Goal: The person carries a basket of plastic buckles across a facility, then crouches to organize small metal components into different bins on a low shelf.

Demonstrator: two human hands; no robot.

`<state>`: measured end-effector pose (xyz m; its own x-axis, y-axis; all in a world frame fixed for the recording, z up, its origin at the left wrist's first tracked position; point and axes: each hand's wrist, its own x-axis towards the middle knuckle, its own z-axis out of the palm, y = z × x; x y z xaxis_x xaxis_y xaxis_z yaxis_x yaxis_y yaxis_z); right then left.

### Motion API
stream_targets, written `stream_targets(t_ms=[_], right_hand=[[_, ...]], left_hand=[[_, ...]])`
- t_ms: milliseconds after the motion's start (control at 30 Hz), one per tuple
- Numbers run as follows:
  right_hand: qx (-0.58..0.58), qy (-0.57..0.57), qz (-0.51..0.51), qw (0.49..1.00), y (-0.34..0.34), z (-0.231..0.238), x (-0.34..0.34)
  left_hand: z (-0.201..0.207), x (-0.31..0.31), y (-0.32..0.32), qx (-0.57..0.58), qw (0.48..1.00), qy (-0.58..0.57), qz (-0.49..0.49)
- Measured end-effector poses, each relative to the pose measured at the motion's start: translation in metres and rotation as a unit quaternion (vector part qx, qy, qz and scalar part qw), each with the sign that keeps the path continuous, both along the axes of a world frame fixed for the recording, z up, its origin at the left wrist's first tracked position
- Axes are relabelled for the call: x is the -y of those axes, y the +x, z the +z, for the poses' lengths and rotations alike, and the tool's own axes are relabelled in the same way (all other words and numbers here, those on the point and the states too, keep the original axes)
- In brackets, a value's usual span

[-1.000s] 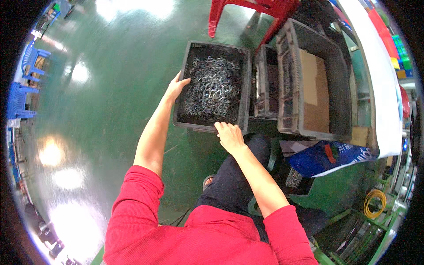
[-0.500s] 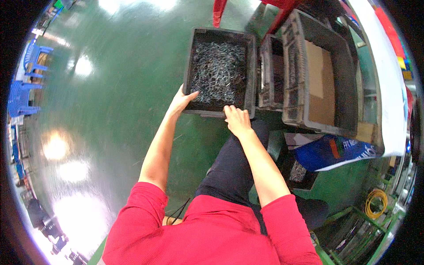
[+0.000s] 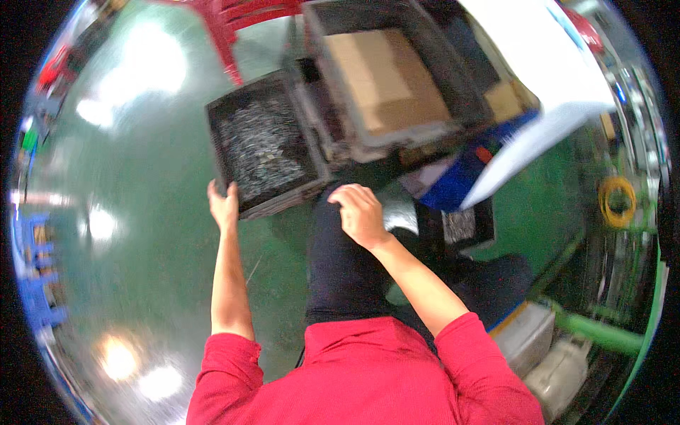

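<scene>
a: gripping looks partial at best. left hand (image 3: pixel 224 205) is pressed on the near left corner of the dark crate (image 3: pixel 263 150), palm against the wall and fingers up at the rim; whether they curl over it i cannot tell, the picture is smeared.

b: and the right hand (image 3: pixel 360 212)?

a: loosely curled, holding nothing, hanging over the dark trouser leg (image 3: pixel 338 262) just off the crate's near right corner. not touching the crate as far as i can see.

b: where does the crate sit?

a: on the green floor (image 3: pixel 142 234), straight ahead of the person and a little to their left. it is filled with a tangle of small grey metal parts (image 3: pixel 258 145). its long axis runs away from the person, tilted slightly to the left at the far end.

b: so which hand is nearer?

a: the left, already on it. the right is near the other near corner, with a small gap between them. i judge any pull or slide would turn on that: 1 hand on the left corner, the other short of the right.

b: anything else around?

a: 2 more grey crates touch its right side, the bigger grey crate (image 3: pixel 397 78) lined with cardboard. a red stool (image 3: pixel 244 18) stands at the far edge, a yellow coil (image 3: pixel 618 202) well off right.
</scene>
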<state>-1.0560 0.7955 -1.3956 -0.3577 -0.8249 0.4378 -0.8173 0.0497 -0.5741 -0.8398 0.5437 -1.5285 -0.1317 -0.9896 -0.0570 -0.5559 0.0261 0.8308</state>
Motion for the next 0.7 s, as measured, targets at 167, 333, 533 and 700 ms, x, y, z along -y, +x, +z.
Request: stream_targets(t_ms=[167,333,533,700], right_hand=[[0.084,0.231,-0.486,0.839,-0.069,-0.091,-0.177],[0.037,0.381,-0.618,0.686,-0.113,-0.176,-0.303],[0.245,0.476,-0.464,0.706,-0.126,-0.144,-0.297],[0.059,0.126,-0.821,0.553,-0.124,-0.181,-0.333]], left_hand=[[0.024,-0.049,-0.036,0.122,0.986,-0.110,0.008],[0.021,-0.072,-0.069,0.178,0.979,-0.098,-0.006],[0.011,-0.083,-0.080,0.230,0.971,-0.061,0.024],[0.017,-0.093,-0.086,0.248,0.967,-0.062,0.017]])
